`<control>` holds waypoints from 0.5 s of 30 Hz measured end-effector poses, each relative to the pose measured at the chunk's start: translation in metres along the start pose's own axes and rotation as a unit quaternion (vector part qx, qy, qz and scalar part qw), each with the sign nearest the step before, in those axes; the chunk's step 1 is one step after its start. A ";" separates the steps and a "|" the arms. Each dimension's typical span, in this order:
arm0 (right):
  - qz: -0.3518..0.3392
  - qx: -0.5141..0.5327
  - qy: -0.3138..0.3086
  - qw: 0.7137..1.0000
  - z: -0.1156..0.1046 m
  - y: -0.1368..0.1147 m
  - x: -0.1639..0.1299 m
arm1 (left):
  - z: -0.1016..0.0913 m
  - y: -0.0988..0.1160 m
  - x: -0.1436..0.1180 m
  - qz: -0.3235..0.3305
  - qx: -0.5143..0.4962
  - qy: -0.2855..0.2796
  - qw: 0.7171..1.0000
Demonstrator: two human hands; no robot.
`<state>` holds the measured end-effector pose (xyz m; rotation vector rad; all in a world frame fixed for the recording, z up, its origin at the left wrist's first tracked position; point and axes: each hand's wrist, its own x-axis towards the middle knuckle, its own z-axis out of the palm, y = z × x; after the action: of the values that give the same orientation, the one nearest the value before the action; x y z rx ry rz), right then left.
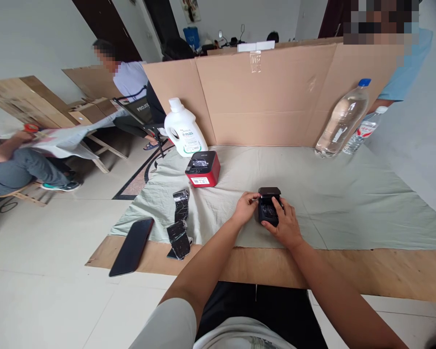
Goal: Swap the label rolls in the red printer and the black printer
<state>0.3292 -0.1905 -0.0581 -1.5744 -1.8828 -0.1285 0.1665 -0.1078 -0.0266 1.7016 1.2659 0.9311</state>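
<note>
Small black box (pixel 269 207) on grey cloth (pixel 349 203), right of red printer (pixel 203 168), lid up. Left hand (pixel 245 207) pinches lid edge; right hand (pixel 285 224) clamped over box body. Phone (pixel 132 246) left of printer, nearer counter (pixel 385 271) edge.

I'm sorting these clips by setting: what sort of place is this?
Probably an improvised indoor workroom: a cloth-covered table fenced by a cardboard screen, tiled floor, and another person seated at a neighbouring table.
</note>
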 end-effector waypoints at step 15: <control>0.043 0.103 0.062 0.992 0.016 0.013 -0.002 | 0.012 0.051 0.029 0.097 0.381 -0.149 0.907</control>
<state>0.3342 -0.1809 -0.0757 -1.4694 -1.6734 0.0061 0.2030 -0.0905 0.0179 2.4961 1.3509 0.2357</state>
